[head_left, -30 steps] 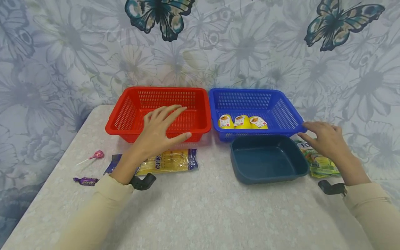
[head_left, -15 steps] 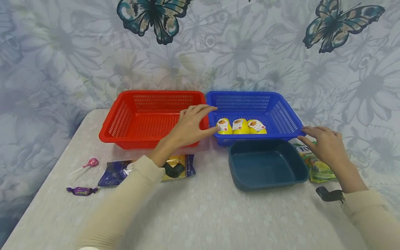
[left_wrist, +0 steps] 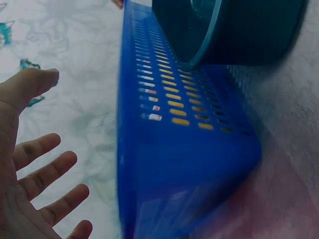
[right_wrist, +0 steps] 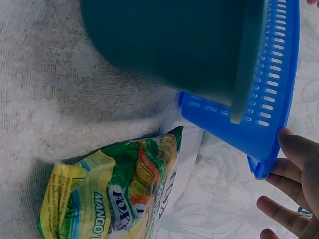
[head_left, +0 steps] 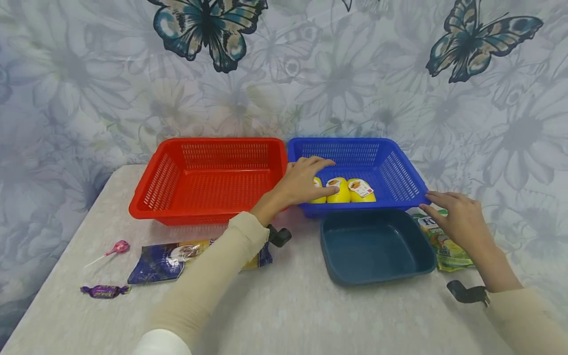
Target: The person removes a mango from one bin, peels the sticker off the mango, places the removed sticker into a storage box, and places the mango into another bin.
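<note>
My left hand (head_left: 303, 181) hovers over the left end of the blue plastic basket (head_left: 386, 180), fingers spread and holding nothing. Three yellow rounded items with white labels (head_left: 361, 191) lie inside the basket along its front; the hand partly covers the leftmost. In the left wrist view the fingers (left_wrist: 67, 162) are apart from the basket wall. At the basket's right front corner, my right hand (head_left: 461, 219) pinches the rim between thumb and finger, as the right wrist view shows. Under that hand lies a green Fox's candy bag (right_wrist: 119, 194), part of it hidden.
A red basket (head_left: 208, 192) stands left of the blue one. In front of the blue basket is a dark teal tub (head_left: 377, 251). A blue-and-gold packet (head_left: 159, 264) lies under my left forearm, with a lollipop (head_left: 120, 247) and a purple-wrapped candy (head_left: 105, 292) to its left.
My left hand has moved right, from over the red basket to over the blue basket's left end. My right hand stays at the blue basket's corner. The head view has shifted slightly.
</note>
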